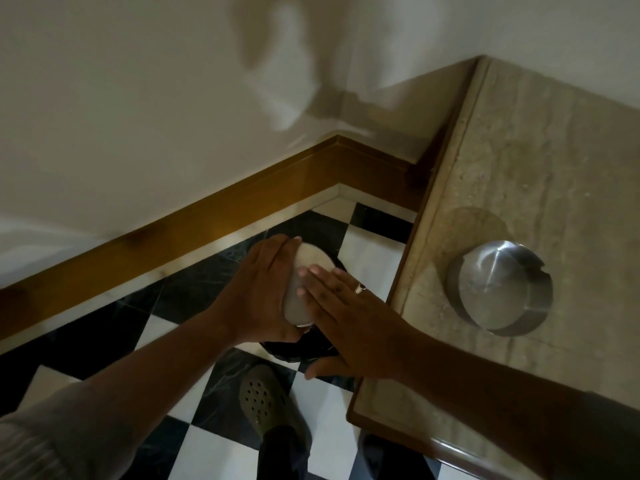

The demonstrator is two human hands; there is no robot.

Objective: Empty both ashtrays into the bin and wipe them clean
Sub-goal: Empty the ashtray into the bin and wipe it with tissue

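Observation:
My left hand grips a round metal ashtray, turned bottom up over a dark bin on the floor. My right hand, a ring on one finger, lies flat with its fingers straight on the ashtray's upturned base. Most of the bin is hidden under both hands. A second steel ashtray stands upright on the marble counter to the right, well apart from both hands.
Below is a black-and-white checkered floor with a wooden skirting board along the white wall. My foot in a green clog stands just behind the bin. The counter's wooden edge runs close to my right hand.

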